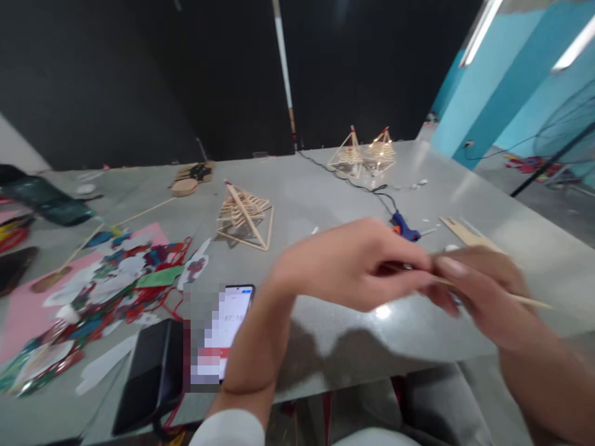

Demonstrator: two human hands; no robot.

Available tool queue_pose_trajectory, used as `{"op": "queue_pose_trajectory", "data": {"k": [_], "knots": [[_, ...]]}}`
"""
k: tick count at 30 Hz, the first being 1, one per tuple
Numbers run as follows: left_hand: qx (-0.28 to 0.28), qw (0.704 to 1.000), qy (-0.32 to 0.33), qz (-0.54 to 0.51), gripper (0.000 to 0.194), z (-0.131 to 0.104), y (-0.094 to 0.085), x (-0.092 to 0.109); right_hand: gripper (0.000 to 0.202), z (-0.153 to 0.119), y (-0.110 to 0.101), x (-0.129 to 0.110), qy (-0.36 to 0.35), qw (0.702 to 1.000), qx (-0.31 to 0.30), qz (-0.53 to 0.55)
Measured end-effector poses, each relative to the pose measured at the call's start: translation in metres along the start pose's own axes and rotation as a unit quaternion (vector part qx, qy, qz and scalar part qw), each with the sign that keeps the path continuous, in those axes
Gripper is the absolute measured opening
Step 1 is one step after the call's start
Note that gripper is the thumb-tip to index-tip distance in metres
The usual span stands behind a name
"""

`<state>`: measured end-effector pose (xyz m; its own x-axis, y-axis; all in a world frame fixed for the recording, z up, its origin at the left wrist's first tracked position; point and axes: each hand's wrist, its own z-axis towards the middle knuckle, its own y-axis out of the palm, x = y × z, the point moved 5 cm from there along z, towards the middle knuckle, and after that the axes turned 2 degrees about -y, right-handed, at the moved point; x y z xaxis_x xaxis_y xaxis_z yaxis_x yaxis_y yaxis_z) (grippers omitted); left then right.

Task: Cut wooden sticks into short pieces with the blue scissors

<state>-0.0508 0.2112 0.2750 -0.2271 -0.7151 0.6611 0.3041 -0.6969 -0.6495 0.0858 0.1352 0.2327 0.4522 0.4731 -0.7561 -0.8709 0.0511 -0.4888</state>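
The left hand [360,263] and right hand [488,285] pinch a thin, pale wooden stick [532,301] between narrowed fingers above the glossy grey table [297,192]; its long axis runs sideways, the exposed end pointing right.

Blurred black digits [233,318], seemingly 57:16, on the pale screen of a phone [227,332], last digit uncertain, tiny marks above, too faint to read.
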Motion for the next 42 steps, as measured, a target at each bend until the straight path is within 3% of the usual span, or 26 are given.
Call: {"op": "queue_pose_trajectory", "data": {"k": [3,6,13,20,34,39,42], "knots": [[0.045,0.999,-0.019,-0.012,0.02,-0.018,-0.028,0.0,0.064,0.047,-0.003,-0.016,-0.047,0.997,-0.045,0.046],[0.09,0.995,-0.043,0.019,0.019,-0.03,-0.037,0.008,0.064,0.062,-0.004,-0.024,-0.053,0.991,-0.022,0.118],[0.096,0.986,-0.087,0.108,0.022,-0.025,-0.022,0.02,0.067,0.066,-0.002,-0.011,-0.07,0.971,-0.08,0.213],[0.135,0.977,-0.056,0.153,0.019,-0.02,-0.013,0.025,0.068,0.058,-0.008,-0.002,-0.017,0.964,-0.082,0.252],[0.149,0.972,-0.004,0.179,0.019,-0.015,-0.012,0.03,0.064,0.051,-0.012,-0.01,-0.048,0.958,-0.083,0.269],[0.116,0.991,0.035,0.065,0.015,-0.012,-0.006,0.029,0.069,0.053,-0.001,-0.016,-0.065,0.886,-0.179,0.424],[0.132,0.991,0.016,0.025,0.02,-0.01,-0.006,0.026,0.07,0.056,0.001,-0.017,-0.06,0.878,-0.162,0.447]]}}
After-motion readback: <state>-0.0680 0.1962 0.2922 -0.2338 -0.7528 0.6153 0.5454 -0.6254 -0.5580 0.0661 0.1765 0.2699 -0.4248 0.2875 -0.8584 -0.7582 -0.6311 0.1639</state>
